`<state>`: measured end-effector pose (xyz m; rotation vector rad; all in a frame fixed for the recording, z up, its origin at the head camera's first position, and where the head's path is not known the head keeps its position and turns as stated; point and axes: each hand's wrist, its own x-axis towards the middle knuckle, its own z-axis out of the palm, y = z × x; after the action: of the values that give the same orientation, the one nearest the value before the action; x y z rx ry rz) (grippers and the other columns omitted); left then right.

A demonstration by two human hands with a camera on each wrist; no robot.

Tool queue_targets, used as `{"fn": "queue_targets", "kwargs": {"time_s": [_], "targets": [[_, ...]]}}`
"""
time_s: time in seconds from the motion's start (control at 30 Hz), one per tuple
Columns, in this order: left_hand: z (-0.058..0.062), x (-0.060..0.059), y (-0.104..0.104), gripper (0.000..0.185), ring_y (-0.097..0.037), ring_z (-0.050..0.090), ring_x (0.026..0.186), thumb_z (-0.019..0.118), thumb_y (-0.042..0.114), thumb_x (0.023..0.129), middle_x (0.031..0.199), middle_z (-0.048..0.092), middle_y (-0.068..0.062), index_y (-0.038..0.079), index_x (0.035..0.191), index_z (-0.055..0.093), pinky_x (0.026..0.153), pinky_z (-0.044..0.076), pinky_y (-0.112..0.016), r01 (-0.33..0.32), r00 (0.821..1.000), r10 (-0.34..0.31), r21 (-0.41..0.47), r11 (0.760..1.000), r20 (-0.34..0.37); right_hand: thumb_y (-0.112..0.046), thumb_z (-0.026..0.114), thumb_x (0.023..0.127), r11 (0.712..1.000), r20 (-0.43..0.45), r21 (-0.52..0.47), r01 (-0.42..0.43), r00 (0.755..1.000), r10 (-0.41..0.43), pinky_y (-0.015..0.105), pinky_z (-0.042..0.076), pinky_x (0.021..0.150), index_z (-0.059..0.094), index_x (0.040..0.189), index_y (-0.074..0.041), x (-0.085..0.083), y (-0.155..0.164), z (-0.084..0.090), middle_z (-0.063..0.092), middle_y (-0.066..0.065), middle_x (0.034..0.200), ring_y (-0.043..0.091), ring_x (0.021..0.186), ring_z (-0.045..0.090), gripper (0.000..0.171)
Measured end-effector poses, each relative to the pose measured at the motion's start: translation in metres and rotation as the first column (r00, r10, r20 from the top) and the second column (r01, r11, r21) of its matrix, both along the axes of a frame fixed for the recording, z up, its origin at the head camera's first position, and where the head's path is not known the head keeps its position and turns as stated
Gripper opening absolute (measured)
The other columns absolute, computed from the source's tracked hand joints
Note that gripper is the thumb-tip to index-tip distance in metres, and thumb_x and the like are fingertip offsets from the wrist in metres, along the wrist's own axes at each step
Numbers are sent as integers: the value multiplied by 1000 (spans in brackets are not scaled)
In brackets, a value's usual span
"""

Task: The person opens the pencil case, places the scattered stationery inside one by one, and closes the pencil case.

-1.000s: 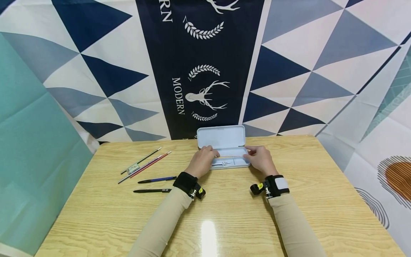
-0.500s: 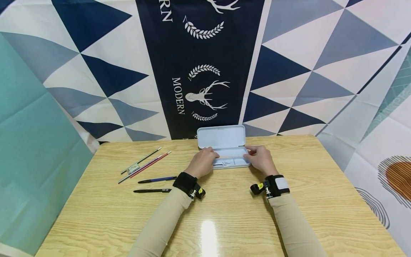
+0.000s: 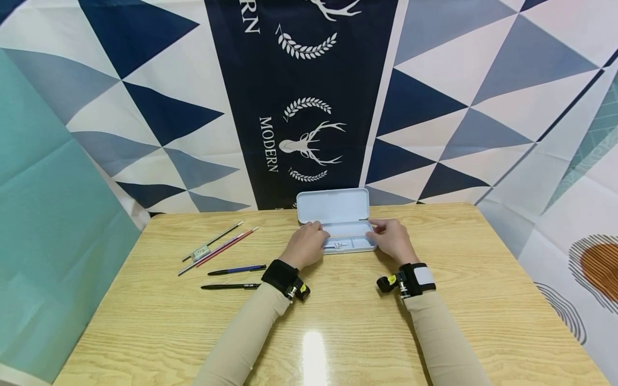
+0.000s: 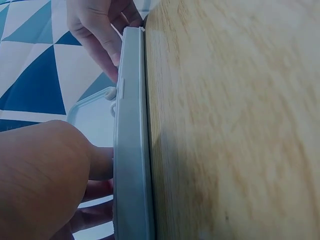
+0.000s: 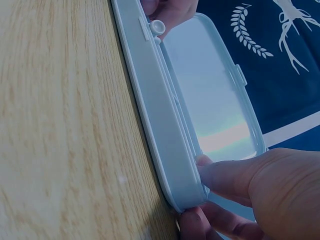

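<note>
A pale blue pencil case (image 3: pixel 362 243) lies on the table with its lid (image 3: pixel 333 206) raised at the back. My left hand (image 3: pixel 304 244) holds its left end, the thumb inside the rim and part of that end hidden under the hand. At the other end my right hand (image 3: pixel 392 239) pinches the short wall; the right wrist view shows the thumb (image 5: pixel 225 177) at the rim and fingers (image 5: pixel 192 222) on the outside. A small white piece (image 3: pixel 337 245) lies in the front compartment, its round knob (image 5: pixel 157 27) standing above the edge.
Left of the case, several pencils (image 3: pixel 227 246) lie slanted on the wooden table (image 3: pixel 357 332), with a small wrapped eraser (image 3: pixel 200 253) among them. Closer in are a blue pen (image 3: pixel 236 270) and a black pen (image 3: pixel 229 287). A patterned cloth (image 3: pixel 309 80) hangs behind the table.
My left hand has shifted slightly to the right over the case's left end, covering a little more of the front compartment. The right hand and the case look unmoved.
</note>
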<state>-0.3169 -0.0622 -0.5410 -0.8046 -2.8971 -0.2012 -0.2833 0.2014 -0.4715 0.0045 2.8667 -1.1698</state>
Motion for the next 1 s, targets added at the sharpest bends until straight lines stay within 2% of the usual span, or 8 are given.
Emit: {"fn": "queue_targets", "kwargs": {"time_s": [0.33,0.5,0.8,1.0], "targets": [[8,9,4,27,-22,67,109,66,15,108,126,72,-4,18,128,85,99,62,-36,-15,1000,15,-25,1000,1,-16,74,108,1000,1,1,-9,1000,9,37,51,88,68,153,-2,0,0,-1,74,30,132,35,109,64,48],[8,8,4,27,-23,66,110,64,15,110,128,72,-5,17,128,84,101,61,-36,-14,1000,14,-20,1000,7,-16,75,108,1000,-11,5,-15,1000,15,43,55,94,68,153,-2,-1,0,-2,75,30,133,36,112,66,48],[7,8,3,28,-23,66,110,62,15,111,128,72,-5,17,129,84,101,61,-36,-12,1000,13,-25,1000,6,-16,75,108,1000,-8,7,-11,1000,11,37,51,89,68,153,-2,-2,-1,-2,75,29,131,35,110,65,48],[5,6,2,26,-23,66,109,64,17,111,125,72,-5,17,125,85,100,61,-37,-8,1000,8,26,1000,8,-16,75,108,1000,-5,12,-13,1000,13,38,52,90,68,154,-2,-1,0,-1,75,29,131,36,109,65,48]]}}
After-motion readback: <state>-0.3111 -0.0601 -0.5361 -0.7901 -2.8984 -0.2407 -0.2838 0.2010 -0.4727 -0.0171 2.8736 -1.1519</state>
